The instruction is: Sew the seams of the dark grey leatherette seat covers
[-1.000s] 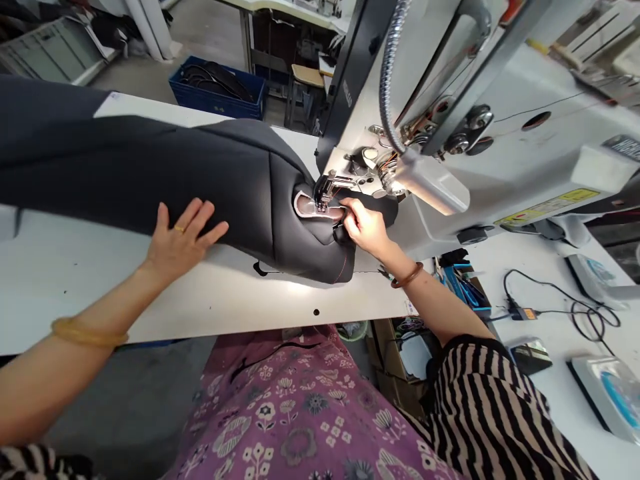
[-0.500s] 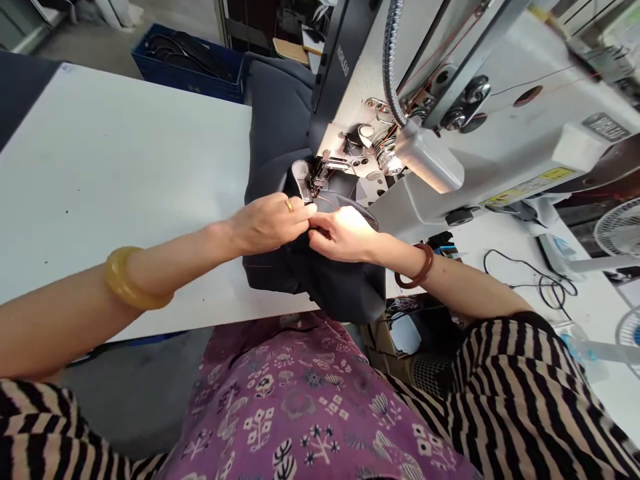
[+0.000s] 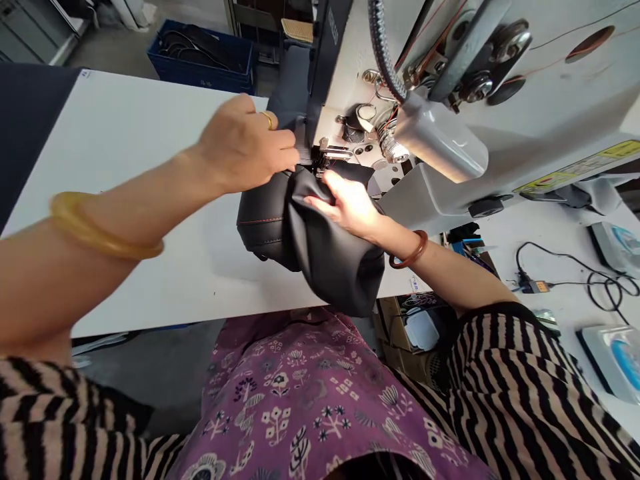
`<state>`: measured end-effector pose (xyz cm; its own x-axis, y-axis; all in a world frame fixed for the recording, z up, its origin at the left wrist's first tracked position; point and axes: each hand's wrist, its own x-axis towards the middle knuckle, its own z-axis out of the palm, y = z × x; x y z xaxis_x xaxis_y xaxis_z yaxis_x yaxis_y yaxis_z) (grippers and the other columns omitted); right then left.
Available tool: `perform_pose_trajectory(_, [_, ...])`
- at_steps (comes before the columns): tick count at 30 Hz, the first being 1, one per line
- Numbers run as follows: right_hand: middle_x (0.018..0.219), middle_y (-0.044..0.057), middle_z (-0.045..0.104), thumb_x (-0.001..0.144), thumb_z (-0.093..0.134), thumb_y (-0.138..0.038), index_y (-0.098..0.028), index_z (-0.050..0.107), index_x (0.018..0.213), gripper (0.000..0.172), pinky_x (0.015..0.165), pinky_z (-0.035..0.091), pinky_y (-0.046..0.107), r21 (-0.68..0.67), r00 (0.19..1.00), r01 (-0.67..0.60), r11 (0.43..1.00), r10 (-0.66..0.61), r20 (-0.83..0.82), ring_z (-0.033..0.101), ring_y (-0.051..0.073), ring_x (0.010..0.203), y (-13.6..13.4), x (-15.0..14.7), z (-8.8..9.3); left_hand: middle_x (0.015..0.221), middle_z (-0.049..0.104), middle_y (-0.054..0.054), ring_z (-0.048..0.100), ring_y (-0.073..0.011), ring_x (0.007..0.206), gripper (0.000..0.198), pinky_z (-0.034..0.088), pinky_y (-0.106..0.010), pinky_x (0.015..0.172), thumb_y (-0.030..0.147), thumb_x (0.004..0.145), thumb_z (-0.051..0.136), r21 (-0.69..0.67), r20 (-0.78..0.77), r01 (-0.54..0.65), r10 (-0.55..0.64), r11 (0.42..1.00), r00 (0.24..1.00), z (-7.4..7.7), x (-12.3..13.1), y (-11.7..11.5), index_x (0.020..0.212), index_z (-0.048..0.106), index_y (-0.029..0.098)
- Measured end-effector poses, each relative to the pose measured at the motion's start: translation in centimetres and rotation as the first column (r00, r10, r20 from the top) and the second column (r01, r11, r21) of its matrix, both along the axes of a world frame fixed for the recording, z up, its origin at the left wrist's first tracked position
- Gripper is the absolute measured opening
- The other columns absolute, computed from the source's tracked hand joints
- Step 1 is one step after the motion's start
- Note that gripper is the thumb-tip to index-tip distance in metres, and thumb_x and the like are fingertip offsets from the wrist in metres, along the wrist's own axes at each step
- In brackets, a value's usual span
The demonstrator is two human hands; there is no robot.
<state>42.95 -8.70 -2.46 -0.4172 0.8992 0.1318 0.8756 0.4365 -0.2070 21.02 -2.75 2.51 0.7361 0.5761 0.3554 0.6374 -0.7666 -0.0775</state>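
Note:
A black leather-like piece (image 3: 330,253) with red stitching lies bunched under the sewing machine's presser foot (image 3: 323,160) and hangs over the table's front edge. My right hand (image 3: 353,207) grips a fold of it, fingertips just in front of the foot. My left hand (image 3: 250,147), wearing a gold ring, is raised left of the foot with its fingers curled together. What those fingers hold, if anything, is hidden. Beside their tips stands a greyish upright plate (image 3: 302,141). More dark material (image 3: 290,80) stretches behind the machine head.
The sewing machine's lamp (image 3: 440,137) hangs close to the right of my right hand. A white table (image 3: 165,147) spreads to the left. Behind it stands a blue crate (image 3: 200,70) with black pieces inside. A black cable (image 3: 565,283) lies on the right-hand surface.
My left hand has moved away from my right hand, up and back beside the presser foot. My right hand has shifted slightly, and the black piece has turned and folded, showing its red stitching.

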Motion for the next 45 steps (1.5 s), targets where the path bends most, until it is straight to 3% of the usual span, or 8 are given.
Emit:
perform_pose_trajectory(5, [0.082, 0.011, 0.063, 0.094, 0.050, -0.041, -0.019, 0.055, 0.092, 0.022, 0.077, 0.048, 0.037, 0.008, 0.999, -0.034, 0.999, 0.033, 0.035, 0.060, 0.025, 0.079, -1.7, 3.4, -2.9, 0.090, 0.070, -0.010, 0.063, -0.0225, 0.094, 0.050, 0.049, -0.040, 0.079, 0.014, 0.096, 0.022, -0.067, -0.281, 0.025, -0.043, 0.997, 0.959, -2.3, 2.8, -2.0, 0.090, 0.071, 0.011])
perform_pose_trajectory(9, [0.081, 0.007, 0.063, 0.083, 0.053, -0.024, -0.017, 0.054, 0.105, 0.023, 0.071, 0.045, 0.034, -0.075, 0.995, -0.022, 0.997, 0.015, -0.094, 0.055, 0.022, 0.071, -2.0, 2.2, -2.0, 0.096, 0.071, -0.010, 0.061, -0.0224, 0.095, 0.051, 0.049, -0.041, 0.081, 0.013, 0.098, 0.020, -0.075, -0.305, 0.000, -0.023, 0.997, 0.952, -2.4, 2.1, -2.7, 0.096, 0.070, 0.011])
perform_pose_trajectory(13, [0.064, -0.003, 0.047, 0.072, 0.049, -0.011, -0.020, 0.048, 0.073, 0.010, 0.061, 0.037, 0.028, -0.409, 0.908, -0.100, 0.907, -0.085, -0.409, 0.039, 0.013, 0.059, -1.0, 0.7, 0.8, 0.090, 0.070, -0.011, 0.062, -0.0240, 0.092, 0.045, 0.049, -0.040, 0.077, 0.022, 0.099, 0.028, -0.071, -0.232, -0.003, -0.014, 0.997, 0.973, -2.6, 1.7, -2.4, 0.088, 0.071, 0.014])
perform_pose_trajectory(16, [0.058, -0.005, 0.035, 0.078, 0.057, -0.021, -0.021, 0.037, 0.058, 0.028, 0.054, 0.028, 0.026, -0.587, 0.813, -0.163, 0.793, -0.229, -0.535, 0.030, 0.008, 0.055, -0.2, 0.6, 2.6, 0.090, 0.070, -0.011, 0.064, -0.0262, 0.093, 0.037, 0.050, -0.039, 0.073, 0.026, 0.098, 0.035, -0.057, -0.111, -0.009, 0.003, 0.998, 0.994, -3.5, 1.7, -3.4, 0.098, 0.071, 0.017])
perform_pose_trajectory(24, [0.054, -0.006, 0.044, 0.064, 0.068, -0.018, -0.017, 0.051, 0.057, 0.018, 0.048, 0.031, 0.020, -0.640, 0.737, -0.194, 0.743, -0.320, -0.595, 0.038, 0.006, 0.053, 0.5, 1.0, 3.0, 0.154, 0.048, -0.012, 0.046, -0.0369, 0.135, 0.050, 0.048, -0.052, 0.102, 0.031, 0.089, 0.057, -0.035, 0.050, -0.133, 0.135, 0.990, 0.990, -9.2, 2.1, -10.1, 0.136, 0.053, 0.018])
perform_pose_trajectory(33, [0.059, -0.005, 0.049, 0.067, 0.058, -0.011, -0.017, 0.051, 0.061, 0.012, 0.052, 0.037, 0.020, -0.700, 0.397, -0.093, 0.708, -0.619, -0.678, 0.043, 0.006, 0.053, -0.2, -0.2, 0.8, 0.146, 0.057, -0.008, 0.065, -0.0236, 0.092, 0.056, 0.055, -0.035, 0.068, 0.009, 0.087, 0.042, 0.107, -0.052, -0.083, 0.089, 0.991, 0.995, -7.7, 1.2, -6.3, 0.138, 0.058, 0.027])
perform_pose_trajectory(38, [0.057, -0.007, 0.040, 0.070, 0.057, -0.010, -0.018, 0.043, 0.059, 0.020, 0.052, 0.029, 0.021, -0.565, 0.504, -0.053, 0.824, -0.466, -0.727, 0.035, 0.006, 0.054, 0.2, -0.6, -0.4, 0.134, 0.066, -0.011, 0.065, -0.0209, 0.083, 0.051, 0.050, -0.030, 0.058, 0.011, 0.086, 0.045, 0.145, -0.075, -0.048, 0.060, 0.988, 0.995, -7.7, 1.4, -5.8, 0.133, 0.061, 0.022])
perform_pose_trajectory(45, [0.060, 0.000, 0.044, 0.083, 0.057, -0.030, -0.019, 0.045, 0.064, 0.026, 0.073, 0.047, 0.033, -0.177, 0.880, 0.175, 0.969, -0.234, -0.414, 0.051, 0.016, 0.067, -0.4, -0.2, -1.8, 0.142, 0.057, -0.019, 0.065, -0.0288, 0.093, 0.051, 0.048, -0.038, 0.066, 0.024, 0.086, 0.048, 0.005, -0.102, -0.033, 0.033, 0.999, 0.994, -7.1, 1.9, -5.9, 0.136, 0.058, 0.016])
